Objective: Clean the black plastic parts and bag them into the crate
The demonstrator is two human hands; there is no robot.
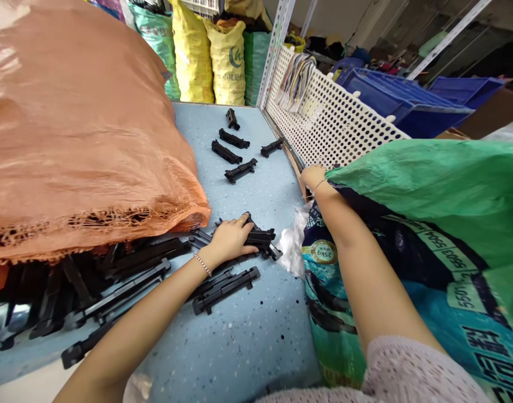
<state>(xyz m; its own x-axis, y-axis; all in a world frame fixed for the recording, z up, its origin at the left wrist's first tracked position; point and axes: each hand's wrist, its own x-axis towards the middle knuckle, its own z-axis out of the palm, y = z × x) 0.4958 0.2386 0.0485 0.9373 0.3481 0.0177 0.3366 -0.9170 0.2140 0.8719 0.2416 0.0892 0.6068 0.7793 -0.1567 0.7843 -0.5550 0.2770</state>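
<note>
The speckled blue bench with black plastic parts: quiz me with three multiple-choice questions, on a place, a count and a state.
1. Where is the person's left hand?
A) On the black plastic parts
B) On the green woven sack
C) Inside a blue plastic crate

2. How many parts lie beyond the hands on the speckled blue bench?
A) Two
B) Five
C) Nine

3. The orange woven sack has a near edge that looks:
A) Taped
B) Frayed
C) Zipped

1: A, it rests on them.
2: B, five lie apart there.
3: B, loose threads line it.
</note>
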